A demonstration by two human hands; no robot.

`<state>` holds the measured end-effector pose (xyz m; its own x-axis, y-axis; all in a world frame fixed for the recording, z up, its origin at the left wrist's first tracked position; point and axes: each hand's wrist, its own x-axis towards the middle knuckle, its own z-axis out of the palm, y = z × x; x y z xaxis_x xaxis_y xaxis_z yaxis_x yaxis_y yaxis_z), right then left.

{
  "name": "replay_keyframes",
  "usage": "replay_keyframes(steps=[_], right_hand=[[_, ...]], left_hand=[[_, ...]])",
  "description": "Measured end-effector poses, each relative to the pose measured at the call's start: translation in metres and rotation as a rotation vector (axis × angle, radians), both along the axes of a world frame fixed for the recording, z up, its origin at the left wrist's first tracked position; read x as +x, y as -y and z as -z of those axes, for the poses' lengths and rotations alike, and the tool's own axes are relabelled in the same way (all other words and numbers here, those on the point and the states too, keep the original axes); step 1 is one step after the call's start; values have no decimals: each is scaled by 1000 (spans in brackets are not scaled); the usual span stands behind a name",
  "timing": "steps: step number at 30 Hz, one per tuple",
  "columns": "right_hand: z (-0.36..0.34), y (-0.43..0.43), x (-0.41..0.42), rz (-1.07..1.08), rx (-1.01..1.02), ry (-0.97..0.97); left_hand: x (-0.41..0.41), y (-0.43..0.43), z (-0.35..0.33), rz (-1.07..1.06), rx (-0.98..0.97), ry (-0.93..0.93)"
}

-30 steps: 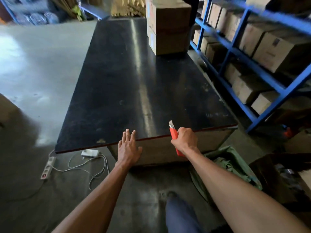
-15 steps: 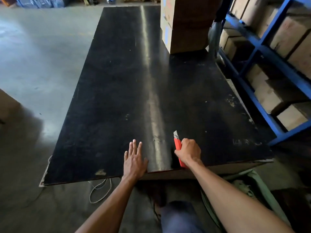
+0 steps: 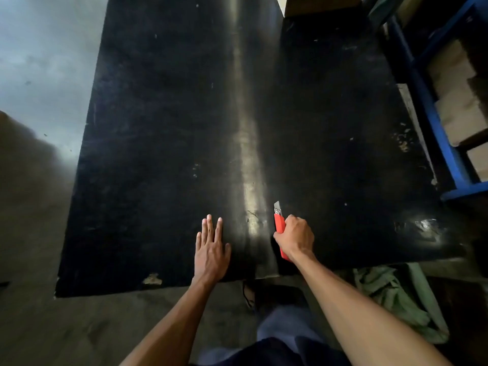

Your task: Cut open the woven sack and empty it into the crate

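My right hand [image 3: 295, 237] grips a red utility knife [image 3: 280, 225] with its short blade out, pointing away from me over the black table [image 3: 163, 143]. My left hand [image 3: 211, 249] lies flat, fingers together, on the table near its front edge. A green woven sack [image 3: 390, 297] lies crumpled on the floor under the table's front right corner, to the right of my right arm. No crate is in view.
A blue metal shelf rack [image 3: 433, 122] with cardboard boxes [image 3: 459, 117] stands close along the table's right side. A cardboard box [image 3: 317, 6] sits at the table's far end. Grey concrete floor [image 3: 39, 75] lies to the left. My leg [image 3: 285, 328] is below the table edge.
I have stepped closer, so the table fills the view. Both hands have moved from the front edge onto the tabletop. The knife stays in my right hand.
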<state>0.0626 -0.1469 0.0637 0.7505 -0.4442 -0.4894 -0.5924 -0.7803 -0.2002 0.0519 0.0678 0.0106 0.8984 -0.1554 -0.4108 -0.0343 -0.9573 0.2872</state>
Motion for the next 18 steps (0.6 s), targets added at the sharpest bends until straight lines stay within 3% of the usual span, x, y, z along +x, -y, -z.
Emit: replay_keyframes(steps=[13, 18], right_hand=[[-7, -3, -17, 0, -20, 31], [-23, -14, -58, -84, -54, 120]], left_hand=[[-6, -1, -14, -10, -34, -28], [-34, -9, -36, 3, -31, 57]])
